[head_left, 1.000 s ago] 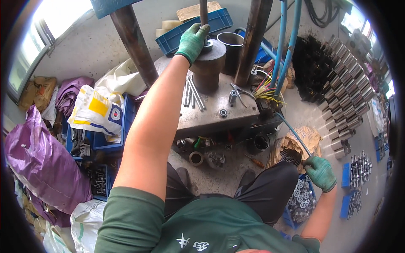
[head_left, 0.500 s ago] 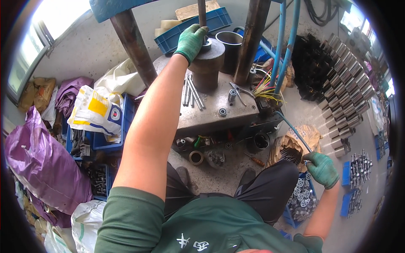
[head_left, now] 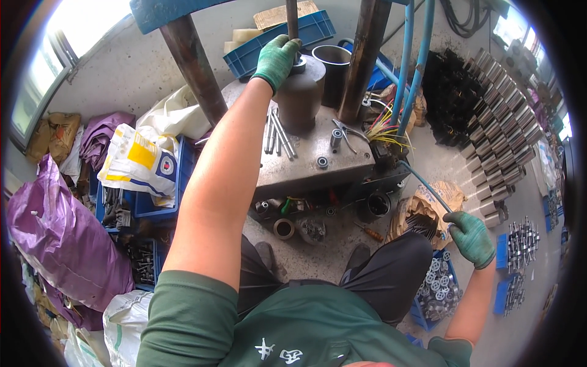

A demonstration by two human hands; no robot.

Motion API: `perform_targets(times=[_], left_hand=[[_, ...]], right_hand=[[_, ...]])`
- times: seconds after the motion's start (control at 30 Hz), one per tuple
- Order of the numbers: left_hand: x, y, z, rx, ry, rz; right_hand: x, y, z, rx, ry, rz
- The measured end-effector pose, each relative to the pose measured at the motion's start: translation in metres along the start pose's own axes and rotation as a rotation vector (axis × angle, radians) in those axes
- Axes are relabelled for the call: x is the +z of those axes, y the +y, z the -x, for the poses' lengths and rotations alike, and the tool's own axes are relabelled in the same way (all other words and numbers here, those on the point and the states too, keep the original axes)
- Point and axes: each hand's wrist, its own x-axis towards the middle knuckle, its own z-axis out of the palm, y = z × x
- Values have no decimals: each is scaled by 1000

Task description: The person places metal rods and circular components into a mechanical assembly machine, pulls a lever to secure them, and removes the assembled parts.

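Landmark: steel cylinder (head_left: 299, 101), broad, dull grey, smooth-sided, upright on the flat metal press bed (head_left: 284, 176).

Your left hand (head_left: 277, 61), in a green knitted glove: at the cylinder's top, beside a slim upright metal rod (head_left: 292, 21) and a dark, thick-walled ring (head_left: 299, 65). Your fingers bend close together next to the ring; their tips are partly hidden, so you cannot tell whether they pinch it. The ring sits on the cylinder's top face.

Your right hand (head_left: 471, 238), gloved alike: well right of the cylinder and nearer you, fingers curled around the end of a thin blue lever (head_left: 424, 181).

In front of the cylinder: loose, slender, polished metal pins (head_left: 282, 136), lying lengthwise toward you. To its front right: a small upright metal sleeve (head_left: 336, 139), open-jawed pliers (head_left: 344, 129) just beside it, and a squat round bearing (head_left: 322, 163) nearer you.

Just right of and behind it: a dark, round, open-topped pot (head_left: 333, 82). Behind it: a ribbed blue plastic crate (head_left: 260, 56), tilted.

Far left of it: a crumpled, glossy purple sack (head_left: 64, 235). Far right: stacked rows of shiny metal tubes (head_left: 502, 137).
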Motion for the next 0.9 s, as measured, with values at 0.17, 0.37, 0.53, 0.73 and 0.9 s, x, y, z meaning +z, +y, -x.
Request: perform_targets(times=[0.17,0.37,0.53,0.73,0.9], left_hand=[[0,-5,-3,35,1,-17],[3,-6,-7,24,-3,-11],[0,-7,-7,18,5,-30],[3,-12,-9,52,41,10],[1,-18,-11,124,59,-13]], right_hand=[[-2,4,1,-82,-168,126],[-3,0,2,-41,-86,96],[-3,1,-4,-33,-186,108],[0,-1,-2,-37,90,-21],[-27,3,-57,-165,539,119]])
